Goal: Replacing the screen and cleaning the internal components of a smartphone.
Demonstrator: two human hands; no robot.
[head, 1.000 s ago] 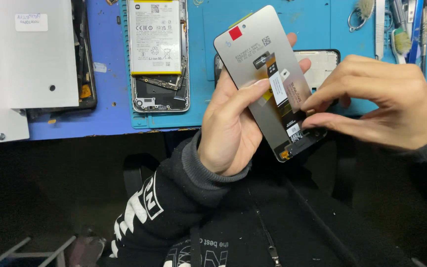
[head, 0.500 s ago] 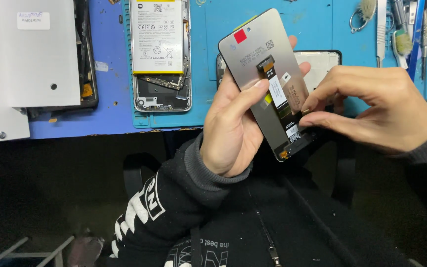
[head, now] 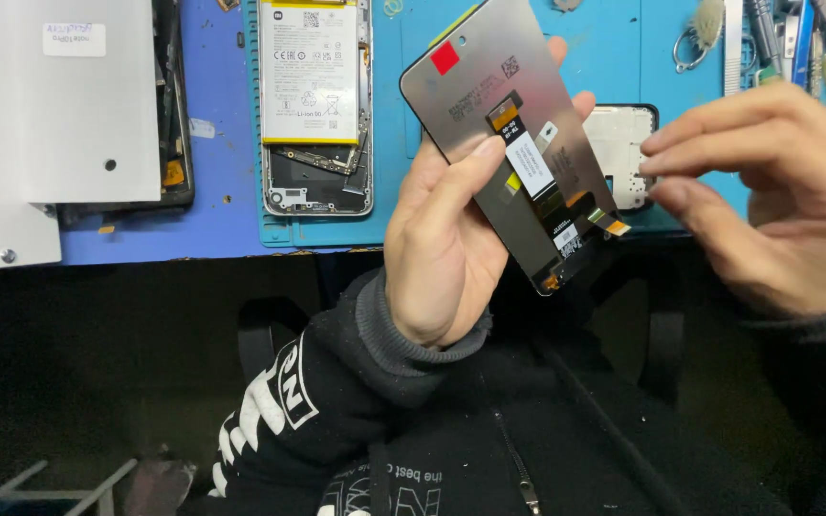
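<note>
My left hand (head: 442,248) grips a phone display panel (head: 489,105), its grey back towards me, tilted with the top end to the upper left. A red sticker, a white label and an orange flex cable (head: 608,222) sit on that back. My right hand (head: 776,191) hovers just right of the panel, fingers loosely curled and pointing left, apart from the flex cable and holding nothing.
An opened phone with a white battery (head: 315,105) lies on the blue mat (head: 222,191). A second phone frame (head: 623,143) lies behind the panel. A grey metal plate (head: 50,115) covers the left. Tools and brushes (head: 795,38) line the top right. The desk edge runs below.
My right hand has let go of the flex cable area and pulled back to the right. The left hand has shifted the panel slightly up and left.
</note>
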